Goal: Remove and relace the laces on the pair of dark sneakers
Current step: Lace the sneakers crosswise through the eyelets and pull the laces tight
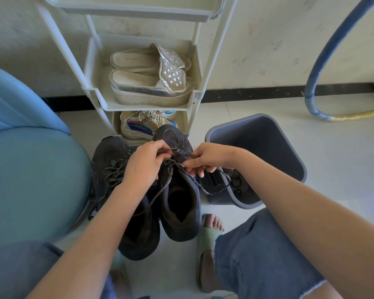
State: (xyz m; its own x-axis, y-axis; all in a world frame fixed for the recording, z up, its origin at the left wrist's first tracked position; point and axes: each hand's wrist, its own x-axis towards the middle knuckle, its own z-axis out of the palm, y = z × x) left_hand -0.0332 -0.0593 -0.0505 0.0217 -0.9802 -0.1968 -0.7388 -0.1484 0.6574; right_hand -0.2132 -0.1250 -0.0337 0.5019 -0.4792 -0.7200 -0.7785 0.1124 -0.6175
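Observation:
Two dark sneakers stand side by side on the floor between my knees. The right sneaker [179,203] has its speckled lace [175,162] partly threaded near the toe, with loose ends trailing to the right and down the left side. My left hand [144,162] pinches the lace over the eyelets. My right hand [207,157] pinches the other part of the lace just right of them. The left sneaker [114,180] lies beside it with its lace still crossed through the eyelets, partly hidden by my left forearm.
A white shoe rack [194,98] stands right behind the sneakers, holding silver platform sandals [151,83] and a colourful trainer [138,126]. A grey bin [268,147] sits at the right, a blue seat [30,169] at the left. My sandalled foot [209,234] is beside the right sneaker.

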